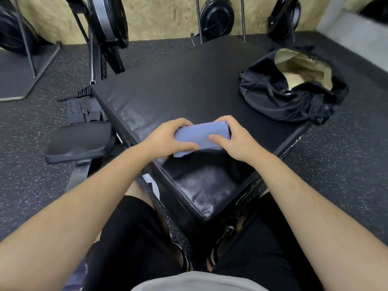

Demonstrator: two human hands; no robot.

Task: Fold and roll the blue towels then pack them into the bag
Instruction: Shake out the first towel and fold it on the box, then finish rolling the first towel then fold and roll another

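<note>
1. Judging by its shape, the step in hand is the rolling. The blue towel point(201, 135) is already a compact folded bundle, held low over the near part of the black padded desk point(178, 85). Whether it rests on the surface I cannot tell.
2. To roll it well, both ends should advance together. If one side leads, the roll cones and comes loose.
3. Pressure should stay even. The thumbs press down on the top face while the fingers tuck the far edge under, so each turn packs tight.
4. The black bag point(268, 89) lies at the far right of the desk, well apart from the towel. Its mouth gapes open and shows a pale lining. The roll probably needs a firm hold on its loose edge before it is carried there.
5. The left hand point(168, 137) grips the towel's left end. Its fingers curl over the far edge and its thumb lies along the near side.
6. The right hand point(233, 139) grips the right end. Its fingers wrap the far corner and its thumb is laid on the top face.
7. Both bare forearms reach forward from the lower corners of the view and converge on the towel. The wrists are roughly straight and the hands mirror each other.
</note>
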